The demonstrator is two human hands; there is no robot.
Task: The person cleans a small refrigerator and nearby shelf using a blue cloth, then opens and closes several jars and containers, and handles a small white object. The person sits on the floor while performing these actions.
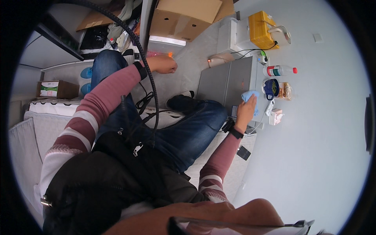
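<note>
My right hand point(246, 111) holds a light blue cloth point(250, 95) against the upper edge of a grey cabinet point(239, 76). Part of the cloth sticks out past the fingers on both sides. Beyond my knees, my left hand point(164, 63) hangs in the air above the floor with its fingers curled under. Its palm side is hidden, so whether anything is in it cannot be told. A small orange item point(170, 54) and something pink point(155, 54) show just beyond it.
Along the cabinet's wall side are a plastic bottle point(280, 70), a dark blue mug point(270, 88), a food packet point(285, 91), a white remote control point(269, 107) and a tissue pack point(276, 117). A cardboard box point(179, 28) stands ahead. A black braided cable point(147, 63) crosses the view.
</note>
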